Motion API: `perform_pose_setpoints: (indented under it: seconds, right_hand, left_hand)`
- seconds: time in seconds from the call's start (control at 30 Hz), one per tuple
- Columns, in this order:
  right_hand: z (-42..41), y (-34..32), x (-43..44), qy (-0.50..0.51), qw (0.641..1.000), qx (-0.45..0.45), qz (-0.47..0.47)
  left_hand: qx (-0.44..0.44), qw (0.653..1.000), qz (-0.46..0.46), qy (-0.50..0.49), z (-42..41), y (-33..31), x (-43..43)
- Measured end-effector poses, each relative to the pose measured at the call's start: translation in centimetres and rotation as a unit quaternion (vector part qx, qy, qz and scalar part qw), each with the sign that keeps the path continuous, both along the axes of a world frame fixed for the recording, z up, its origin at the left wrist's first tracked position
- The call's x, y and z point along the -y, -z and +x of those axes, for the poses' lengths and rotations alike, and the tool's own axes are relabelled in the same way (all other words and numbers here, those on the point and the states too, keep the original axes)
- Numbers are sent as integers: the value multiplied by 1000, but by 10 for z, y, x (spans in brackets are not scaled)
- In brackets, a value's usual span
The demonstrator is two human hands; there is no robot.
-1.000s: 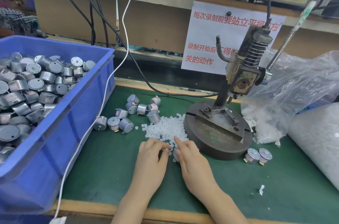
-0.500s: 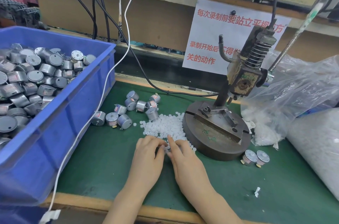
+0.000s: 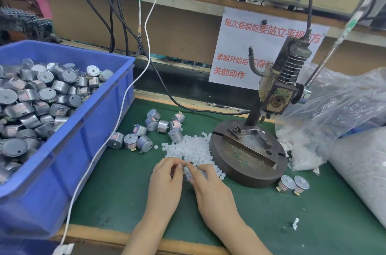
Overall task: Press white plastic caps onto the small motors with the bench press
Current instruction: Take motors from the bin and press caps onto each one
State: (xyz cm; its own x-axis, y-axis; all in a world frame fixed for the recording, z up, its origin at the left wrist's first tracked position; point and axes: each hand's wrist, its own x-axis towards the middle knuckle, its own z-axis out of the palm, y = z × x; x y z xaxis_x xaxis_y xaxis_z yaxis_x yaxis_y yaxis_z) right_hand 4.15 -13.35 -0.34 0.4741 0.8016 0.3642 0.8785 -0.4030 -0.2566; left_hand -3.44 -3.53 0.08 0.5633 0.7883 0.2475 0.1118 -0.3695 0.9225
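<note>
- Green worktop [image 3: 121, 192] carries a white cap pile [image 3: 194, 148] touching the bench press [image 3: 248, 150].
- Left hand [image 3: 167, 181] and right hand [image 3: 211, 190] curl over its near edge; I cannot tell their grip.

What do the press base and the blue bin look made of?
Press base: likely steel or iron, dull dark grey, with worn, stained patches. Blue bin: probably moulded plastic, smooth uniform colour, slight sheen, ribbed wall.

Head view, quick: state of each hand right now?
Left hand: pinching, seemingly one small white plastic cap.
Right hand: curled over the cap pile; hold cannot be told.
</note>
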Motion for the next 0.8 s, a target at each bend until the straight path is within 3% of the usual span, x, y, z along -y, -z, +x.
perform_pose_setpoints:
  seconds: [0.17,0.3,0.53,0.8]
  right_hand:
    - [-3,-3,4,-12,992,-78,102]
    - [-7,-9,3,-6,979,-49,198]
    - [-10,-13,3,-12,984,-49,170]
    - [-4,-8,2,-74,968,-103,216]
  left_hand:
    - [40,993,-79,75,-1,-5,6]
    - [26,981,-95,168,-4,-9,11]
    - [73,974,-133,171,-6,-14,10]
    - [107,963,-178,174,-4,-9,9]
